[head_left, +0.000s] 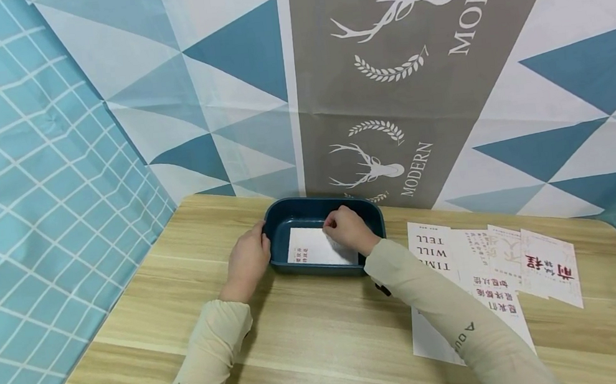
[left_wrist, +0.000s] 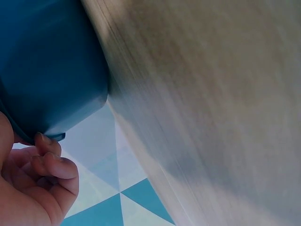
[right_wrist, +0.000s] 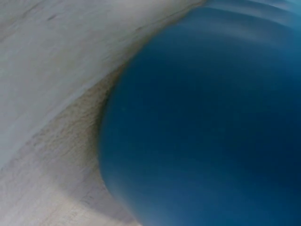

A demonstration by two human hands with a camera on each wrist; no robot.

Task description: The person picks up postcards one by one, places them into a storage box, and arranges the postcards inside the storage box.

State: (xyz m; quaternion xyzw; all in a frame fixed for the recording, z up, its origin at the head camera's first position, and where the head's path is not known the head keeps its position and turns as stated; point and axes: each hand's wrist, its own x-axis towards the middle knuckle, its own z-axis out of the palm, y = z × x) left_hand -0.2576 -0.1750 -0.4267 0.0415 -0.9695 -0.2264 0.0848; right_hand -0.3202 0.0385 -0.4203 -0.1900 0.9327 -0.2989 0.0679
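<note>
As the left hand (head_left: 247, 258) grips the blue tray (head_left: 322, 270) by its left end, I have the nearer right hand (head_left: 348, 228) apparently pinching the white card (head_left: 314, 251) inside, its long axis running left-right, like the tray's.

Wood-grain tabletop (head_left: 312, 341) with rounded far corner, bordered at left by a creased turquoise grid-patterned cloth (head_left: 19, 178) and behind by a blue-and-white triangle-patterned backdrop (head_left: 248, 48) whose taupe panel (head_left: 322, 90) bears white stag heads, laurel sprigs and "MODERN".
</note>
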